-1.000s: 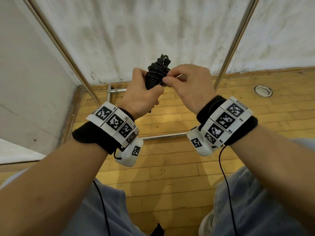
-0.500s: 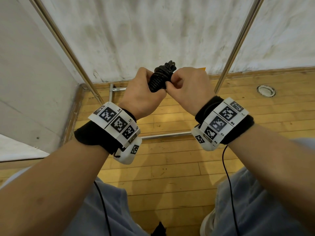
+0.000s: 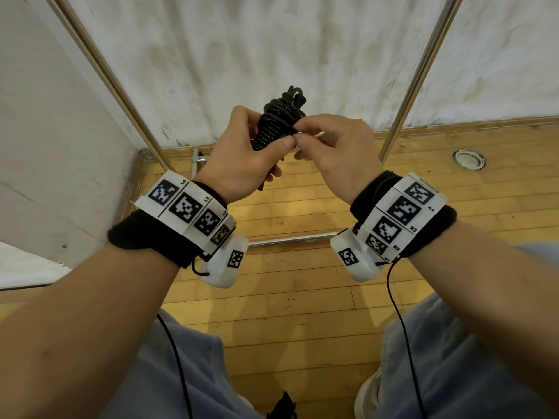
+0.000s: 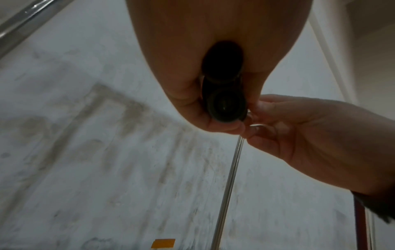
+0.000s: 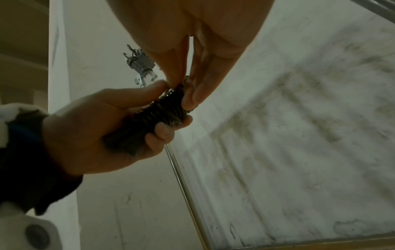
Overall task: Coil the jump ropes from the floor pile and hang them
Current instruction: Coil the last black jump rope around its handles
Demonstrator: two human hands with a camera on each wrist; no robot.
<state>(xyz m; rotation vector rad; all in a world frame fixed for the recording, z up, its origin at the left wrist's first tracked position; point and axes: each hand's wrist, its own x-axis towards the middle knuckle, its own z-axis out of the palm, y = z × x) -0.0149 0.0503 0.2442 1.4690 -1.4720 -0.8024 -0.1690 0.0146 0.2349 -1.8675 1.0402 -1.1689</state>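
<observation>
A black jump rope (image 3: 276, 120), wound tightly around its handles into a short bundle, is held up at chest height in front of the white wall. My left hand (image 3: 242, 158) grips the lower part of the bundle (image 5: 158, 115), thumb on its side. My right hand (image 3: 329, 146) pinches the coil (image 5: 179, 91) near the top with thumb and fingertips. The left wrist view looks up at the round black handle ends (image 4: 226, 106) sticking out below my left fist. The floor pile is out of view.
Two slanted metal poles (image 3: 121, 86) (image 3: 420, 74) of a rack frame stand before the stained white wall, with a base bar (image 3: 287, 238) on the wooden floor. A spring clip fitting (image 5: 138, 63) sits on the rack overhead. A round floor socket (image 3: 469, 159) lies at the right.
The bundle was tilted and turned slightly between my hands. My right fingers shifted from the coil's upper side to a pinch at its middle. Both hands stayed in about the same place.
</observation>
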